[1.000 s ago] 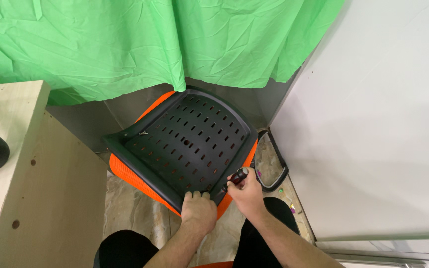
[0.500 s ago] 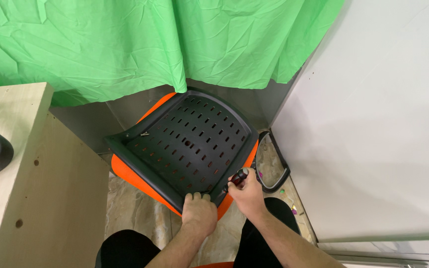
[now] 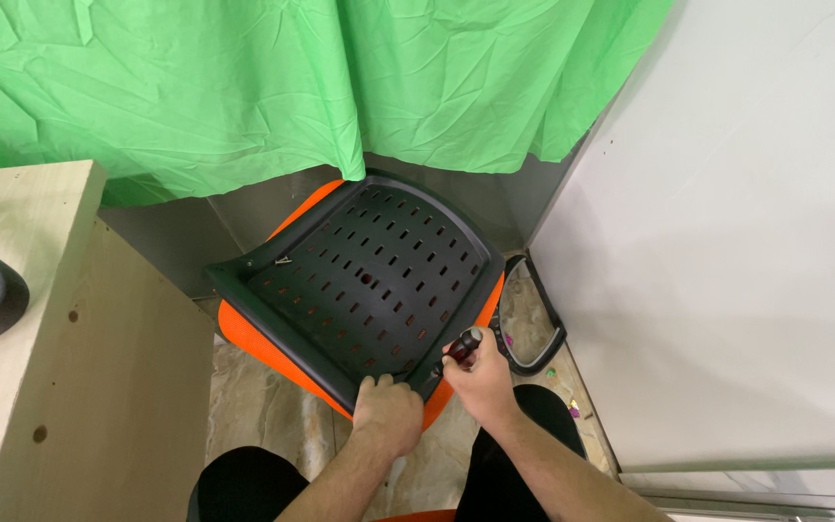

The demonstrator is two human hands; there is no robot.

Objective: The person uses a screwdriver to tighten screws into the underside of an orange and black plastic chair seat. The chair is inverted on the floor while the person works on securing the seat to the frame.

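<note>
Head view — screwdriver [image 3: 466,344] in right hand [image 3: 480,379]

There is one view only, from a camera worn on the person's head. It looks steeply down and forward, over the person's own forearms and dark-clothed knees at the bottom edge. The two hands, left [image 3: 388,414] and right [image 3: 475,372], sit close below the lens, low in the middle. Farther off, the crumpled green cloth backdrop [image 3: 244,87] fills the top, a white wall panel [image 3: 746,242] the right side, and a pale wooden surface [image 3: 21,290] the left edge.
</note>
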